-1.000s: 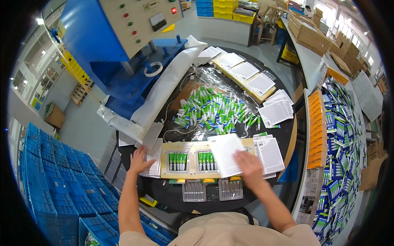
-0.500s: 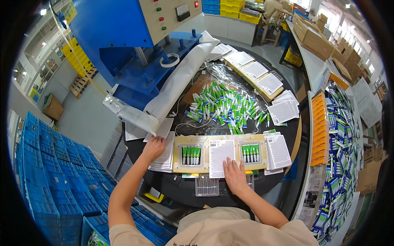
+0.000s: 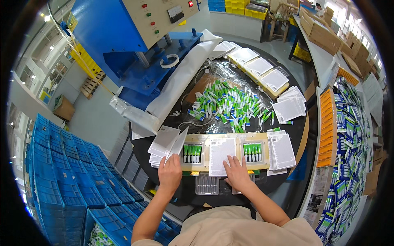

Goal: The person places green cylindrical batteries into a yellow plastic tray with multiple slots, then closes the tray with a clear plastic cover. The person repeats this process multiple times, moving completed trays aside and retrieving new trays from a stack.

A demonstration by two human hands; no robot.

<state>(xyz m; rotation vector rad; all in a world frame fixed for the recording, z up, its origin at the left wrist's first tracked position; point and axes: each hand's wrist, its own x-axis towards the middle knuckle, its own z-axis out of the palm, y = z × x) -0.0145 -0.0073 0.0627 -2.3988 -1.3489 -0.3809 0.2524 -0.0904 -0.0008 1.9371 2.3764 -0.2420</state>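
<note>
Workshop floor: smooth grey, beside ribbed hard-plastic blue crates (image 3: 61,164).
Press (image 3: 106,28): blue painted metal with a cream panel, beyond the far-left edge of the round black table (image 3: 185,184).
Left card stack (image 3: 162,143): thin white printed rectangles, unevenly fanned near the table's left edge.
Left hand (image 3: 170,172): my fingers lie close together, bent at the near edge of a tilted card; I cannot tell whether the thumb pinches it.
Left tray (image 3: 192,153): clear moulded plastic, uncovered, with a row of green tubes, white tips toward me.
Card-laying step: in my judgement, covering filled trays is in hand; the next move calls for parting one card and squaring it over the left tray.
Middle card (image 3: 222,149): flat on the cream board (image 3: 256,136) along the table's near side; what lies beneath is hidden.
Right hand (image 3: 238,174): my fingers are spread flat on that card, pinching nothing.
Right tray (image 3: 252,152): filled likewise, uncovered, toward the board's right edge.
Right card stack (image 3: 282,151): flat, slightly skewed, just beside that edge.
</note>
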